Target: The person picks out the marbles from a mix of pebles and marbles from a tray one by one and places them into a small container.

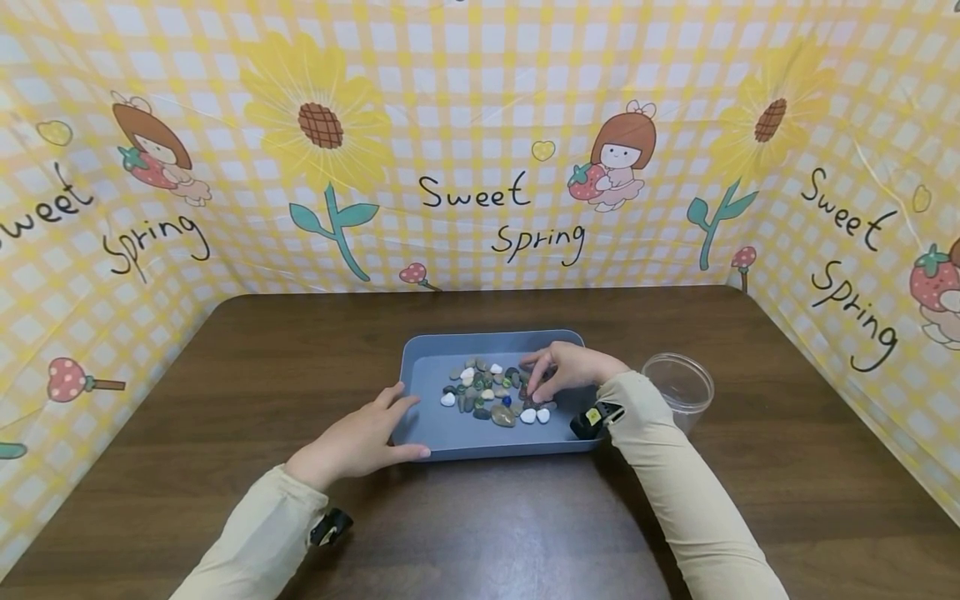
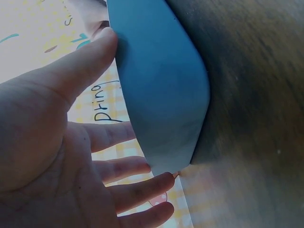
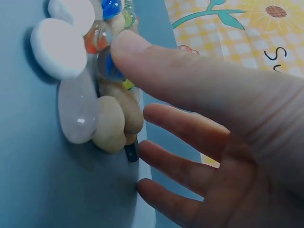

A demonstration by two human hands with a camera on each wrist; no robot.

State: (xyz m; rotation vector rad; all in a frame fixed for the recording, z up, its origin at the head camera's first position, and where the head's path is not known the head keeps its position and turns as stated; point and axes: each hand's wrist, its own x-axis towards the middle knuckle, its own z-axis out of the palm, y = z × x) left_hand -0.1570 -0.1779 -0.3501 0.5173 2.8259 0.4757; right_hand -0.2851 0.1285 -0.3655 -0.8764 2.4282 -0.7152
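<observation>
A blue-grey tray holds a spread of pebbles and glass marbles. My left hand steadies its left end, thumb on the near rim and fingers spread loosely along the side. In the left wrist view the thumb rests against the tray wall. My right hand reaches down into the right part of the stones. Its thumb tip is at a clear marble with blue inside; the index fingertip is hidden there. The other fingers are loosely bent. White pebbles and an orange marble lie close by.
A clear round plastic container stands on the brown table just right of the tray, beside my right forearm. Yellow checked cloth hangs behind the table and along both sides.
</observation>
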